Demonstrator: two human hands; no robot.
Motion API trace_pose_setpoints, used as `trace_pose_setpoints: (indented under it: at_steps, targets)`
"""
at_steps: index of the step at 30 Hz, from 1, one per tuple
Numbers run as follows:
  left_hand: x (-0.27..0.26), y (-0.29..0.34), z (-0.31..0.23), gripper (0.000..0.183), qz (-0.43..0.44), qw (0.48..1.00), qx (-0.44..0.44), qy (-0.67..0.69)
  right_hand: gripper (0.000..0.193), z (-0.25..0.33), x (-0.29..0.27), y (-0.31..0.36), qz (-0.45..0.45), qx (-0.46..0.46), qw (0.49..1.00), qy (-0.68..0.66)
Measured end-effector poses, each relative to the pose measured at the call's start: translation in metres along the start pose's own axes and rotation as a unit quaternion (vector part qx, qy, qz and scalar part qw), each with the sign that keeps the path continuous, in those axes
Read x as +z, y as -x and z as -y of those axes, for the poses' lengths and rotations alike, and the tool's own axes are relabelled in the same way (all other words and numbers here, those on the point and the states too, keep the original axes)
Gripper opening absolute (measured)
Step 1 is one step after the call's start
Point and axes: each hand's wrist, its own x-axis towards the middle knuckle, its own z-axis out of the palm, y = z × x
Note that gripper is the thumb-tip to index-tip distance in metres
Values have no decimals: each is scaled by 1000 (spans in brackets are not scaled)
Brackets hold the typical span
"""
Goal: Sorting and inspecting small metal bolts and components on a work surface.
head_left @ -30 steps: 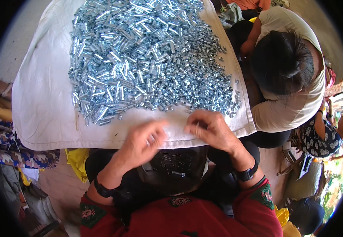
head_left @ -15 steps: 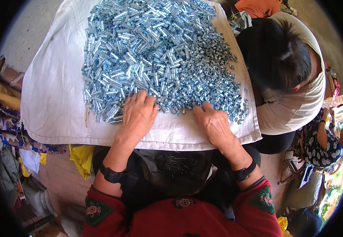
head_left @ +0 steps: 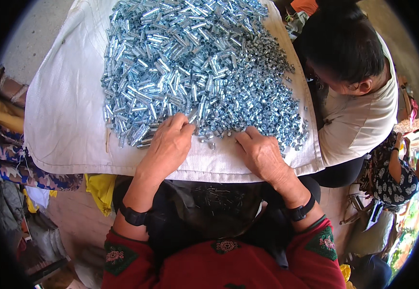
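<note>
A wide heap of shiny metal sleeves (head_left: 156,72) covers much of the white cloth (head_left: 69,120), with small nut-like rings (head_left: 262,106) gathered along its right side. My left hand (head_left: 170,139) is at the heap's near edge, fingers curled, and a metal sleeve (head_left: 192,115) shows at its fingertips. To the right, my right hand (head_left: 262,153) rests on the cloth against the rings with its fingers bent inward; its fingertips are hidden. Between the hands, a few loose rings (head_left: 211,145) lie just off the heap.
Close on the right, a person (head_left: 359,96) in a pale shirt leans toward the table. Another person (head_left: 395,178) in a patterned top is farther right. Below the table edge, a dark container (head_left: 214,202) holds thin pieces. Yellow cloth (head_left: 101,192) hangs at the left.
A few rings now lie on the cloth between my hands. A sleeve shows at my left fingertips. The person at the right has raised and shifted their head.
</note>
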Motion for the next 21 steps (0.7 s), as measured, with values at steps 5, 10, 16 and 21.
trace_pose_setpoints:
  at_steps: [5,10,16,21]
  targets:
    - [4,-3,0,17,-13,1000,0,-21,15,4,-1,-1,-14,9,999,-46]
    - [8,-6,-10,19,-86,995,3,42,15,10,-2,-2,-25,132,956,-262]
    - [18,-12,-17,20,-129,973,-14,189,15,10,4,-2,4,175,888,-424]
    - [20,-14,-21,18,-155,967,-8,203,12,10,2,-3,11,224,777,-588]
